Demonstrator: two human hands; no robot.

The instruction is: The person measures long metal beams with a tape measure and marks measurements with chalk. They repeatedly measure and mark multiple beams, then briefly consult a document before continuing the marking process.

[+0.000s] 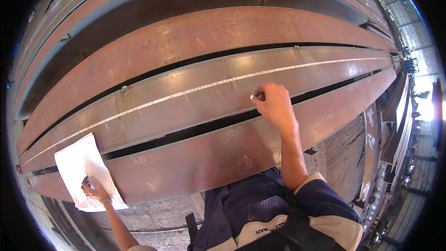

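Observation:
Between the thumb and fingers of my right hand (274,104) is a small piece of white chalk (252,97), just above the middle steel beam (204,104). A long tape measure (218,82) is stretched along that beam, a little beyond the chalk. My left hand (96,189) rests on a white sheet of paper (79,158), fingers bent and apart, pressing it against the near steel beam (186,167). The paper's far end overlaps the middle beam. White chalk numbers and small loop marks show on the near beam; fainter marks show on the middle one.
Dark gaps separate the beams. Farther off lies another reddish-brown beam (186,32), with more steel behind it. Below the near beam is a rough grey floor (341,146). More steel sections (397,111) are stacked at the right, beside a bright hall opening.

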